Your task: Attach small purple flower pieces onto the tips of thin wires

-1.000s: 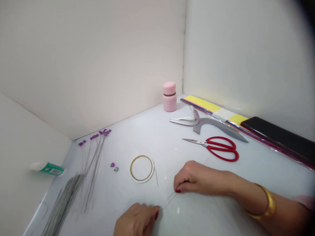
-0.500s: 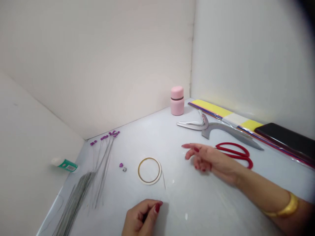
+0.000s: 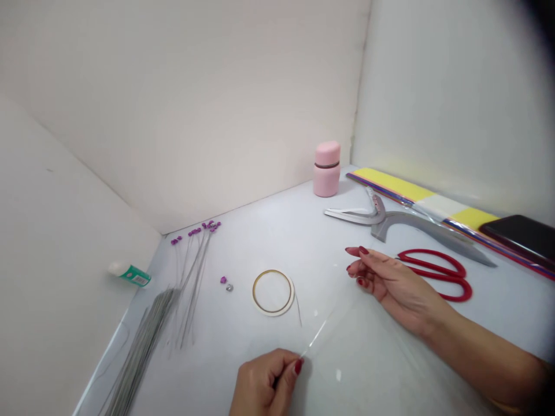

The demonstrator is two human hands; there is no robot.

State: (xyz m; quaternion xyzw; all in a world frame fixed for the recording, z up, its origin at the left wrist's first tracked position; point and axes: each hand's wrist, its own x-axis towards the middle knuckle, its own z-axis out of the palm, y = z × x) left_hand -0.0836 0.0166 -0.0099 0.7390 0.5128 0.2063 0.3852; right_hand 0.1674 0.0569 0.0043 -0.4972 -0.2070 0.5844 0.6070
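My left hand (image 3: 264, 384) is at the near edge of the table, thumb and forefinger pinched on the near corner of a thin clear film (image 3: 333, 323) that is hard to see. The film slants up and to the right toward my right hand (image 3: 385, 280). That hand hovers above the table with fingers stretched out and seems to hold the film's far edge at its fingertips. A flat ring of tape (image 3: 273, 293) lies just left of the film.
Red scissors (image 3: 437, 277) lie right behind my right hand, with grey shears (image 3: 403, 222), a coloured paper pack (image 3: 403, 188) and a black phone (image 3: 520, 231) beyond. A pink bottle (image 3: 326, 169) stands in the corner. Thin wires (image 3: 143, 341), purple-tipped stems (image 3: 197, 231), two loose beads (image 3: 226, 283) and a glue tube (image 3: 130, 273) lie left.
My right hand left its spot near the left hand, lifted and moved away to the right toward the scissors. The clear film now shows stretched between the hands. The camera turned left.
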